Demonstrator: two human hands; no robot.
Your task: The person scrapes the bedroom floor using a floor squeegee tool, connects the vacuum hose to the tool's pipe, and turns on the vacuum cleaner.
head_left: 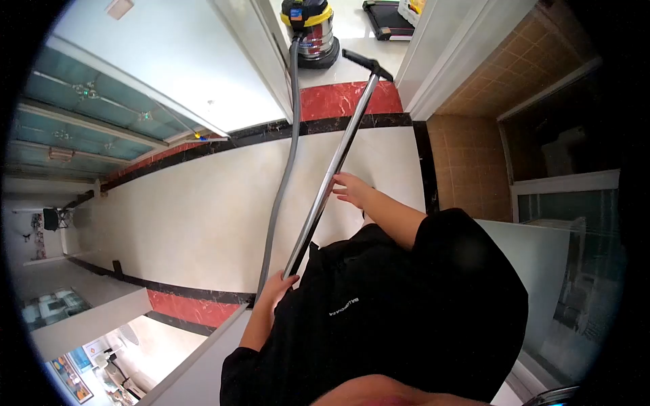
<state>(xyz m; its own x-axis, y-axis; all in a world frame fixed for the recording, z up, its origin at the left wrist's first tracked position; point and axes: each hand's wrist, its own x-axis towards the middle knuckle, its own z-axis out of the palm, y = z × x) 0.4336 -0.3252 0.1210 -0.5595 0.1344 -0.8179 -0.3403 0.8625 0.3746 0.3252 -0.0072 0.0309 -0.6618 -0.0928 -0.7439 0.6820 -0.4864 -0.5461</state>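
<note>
A long shiny metal vacuum wand (325, 189) slants across my front, its black floor head (365, 63) at the far end in the doorway. My left hand (273, 289) is closed around the wand's near end by my waist. Farther along, my right hand (351, 189) is at the wand's right edge, fingers spread and fingertips at the tube; whether they press on it I cannot tell. A grey hose (282, 183) runs beside the wand from near my left hand up to the vacuum cleaner (313, 34), a steel drum with a yellow and black top.
White door frames (426, 74) flank the doorway, with a red marble threshold (332, 100) across it. Behind lies a black treadmill (389, 19). Pale tiled floor (189, 196) stretches left. A brown tiled area (467, 162) is on the right, and another doorway's red threshold (193, 308) at lower left.
</note>
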